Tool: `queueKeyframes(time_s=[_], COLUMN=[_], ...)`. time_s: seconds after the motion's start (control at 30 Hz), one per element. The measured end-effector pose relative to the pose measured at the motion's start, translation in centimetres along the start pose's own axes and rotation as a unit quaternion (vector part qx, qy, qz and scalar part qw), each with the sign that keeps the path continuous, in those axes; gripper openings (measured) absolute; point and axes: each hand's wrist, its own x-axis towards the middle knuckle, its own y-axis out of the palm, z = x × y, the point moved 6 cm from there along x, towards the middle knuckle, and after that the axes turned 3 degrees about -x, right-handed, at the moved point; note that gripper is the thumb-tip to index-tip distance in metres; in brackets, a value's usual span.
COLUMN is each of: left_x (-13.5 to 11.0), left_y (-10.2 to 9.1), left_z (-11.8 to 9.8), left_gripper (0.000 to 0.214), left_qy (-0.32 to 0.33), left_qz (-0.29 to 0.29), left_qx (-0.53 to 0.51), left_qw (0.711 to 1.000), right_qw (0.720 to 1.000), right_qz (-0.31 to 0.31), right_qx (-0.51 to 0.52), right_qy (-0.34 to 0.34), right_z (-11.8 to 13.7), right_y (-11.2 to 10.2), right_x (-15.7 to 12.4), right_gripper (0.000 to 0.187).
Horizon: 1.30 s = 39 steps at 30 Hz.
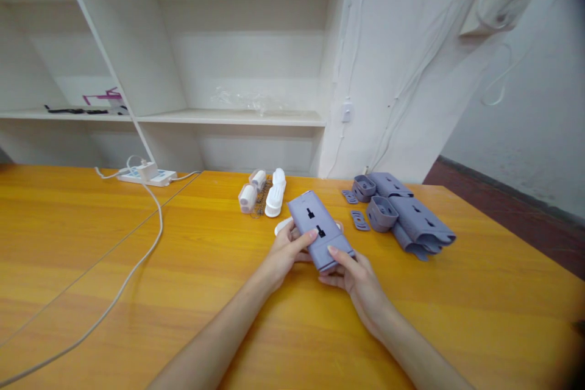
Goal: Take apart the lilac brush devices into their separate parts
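Observation:
Both my hands hold a lilac plastic casing (317, 224) with two small dark slots on its top face, just above the orange table (137, 292). My left hand (287, 251) grips its left side with the thumb on top. My right hand (351, 273) supports its near end from below, thumb on the top edge. A small white piece (282, 226) peeks out behind my left hand.
A pile of lilac casings and small parts (402, 214) lies to the right. White cylindrical parts (262, 192) stand behind. A white power strip (146, 175) with a cable (137, 262) trails across the left. White shelves (228, 117) back the table.

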Motion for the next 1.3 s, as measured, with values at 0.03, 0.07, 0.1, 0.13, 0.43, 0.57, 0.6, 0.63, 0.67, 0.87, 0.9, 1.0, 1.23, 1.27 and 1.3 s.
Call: queueKeyframes(time_s=[0.03,0.07,0.1,0.13,0.43,0.57,0.6,0.63,0.67,0.87,0.9,1.0,1.23,1.27,1.3], left_x=[0.2,0.3,0.5,0.6,1.0,1.0,1.0,1.0,0.9,1.2,1.3,1.6,1.3,1.3,1.3], left_y=[0.3,0.6,0.9,1.2,1.5,1.4,1.4,1.3,1.2,0.7,0.5,0.1,-0.5,-0.5,-0.4], left_z=[0.1,0.2,0.3,0.4,1.2,1.0,0.9,0.7,0.6,1.6,1.7,1.7,1.5,1.5,1.5], left_gripper=[0.054,0.054,0.054,0.054,0.052,0.050,0.050,0.050,0.050,0.051,0.050,0.050,0.048,0.049,0.049], left_qy=[0.003,0.005,0.007,0.008,-0.005,-0.029,-0.023,-0.008,0.010,0.014,0.016,0.031,0.074,0.077,0.077], left_qz=[-0.004,-0.008,-0.014,-0.020,-0.046,-0.039,-0.037,-0.037,-0.040,-0.049,-0.050,-0.064,-0.105,-0.100,-0.094], left_qx=[-0.008,-0.015,-0.022,-0.029,-0.044,-0.047,-0.049,-0.051,-0.054,-0.067,-0.064,-0.062,-0.065,-0.063,-0.062], left_qw=[1.000,1.000,1.000,0.999,0.998,0.998,0.998,0.998,0.998,0.996,0.997,0.996,0.990,0.990,0.991], right_qw=[1.000,0.999,0.999,0.998,0.997,0.999,0.999,0.999,0.998,0.994,0.995,0.996,0.992,0.993,0.995], right_qz=[-0.005,-0.009,-0.014,-0.023,-0.080,-0.031,-0.025,-0.024,-0.027,-0.067,-0.066,-0.070,-0.073,-0.055,-0.035], right_qx=[0.020,0.039,0.052,0.056,-0.004,0.002,-0.007,-0.019,-0.034,-0.078,-0.072,-0.063,-0.094,-0.084,-0.074], right_qy=[-0.003,-0.005,-0.005,-0.003,-0.001,-0.041,-0.042,-0.041,-0.038,-0.027,-0.020,0.004,-0.046,-0.057,-0.064], right_z=[0.1,0.2,0.4,0.5,0.5,0.6,0.6,0.6,0.6,0.5,0.5,0.5,0.4,0.3,0.3], right_y=[-0.1,-0.3,-0.4,-0.6,-1.9,-1.5,-1.4,-1.3,-1.2,-1.1,-1.0,-0.3,0.6,0.6,0.5], right_x=[0.0,0.1,0.2,0.2,0.7,0.9,0.9,0.9,0.8,0.6,0.7,1.0,1.3,1.3,1.2], right_gripper=[0.036,0.036,0.035,0.034,0.037,0.037,0.037,0.038,0.038,0.040,0.040,0.040,0.041,0.041,0.041])
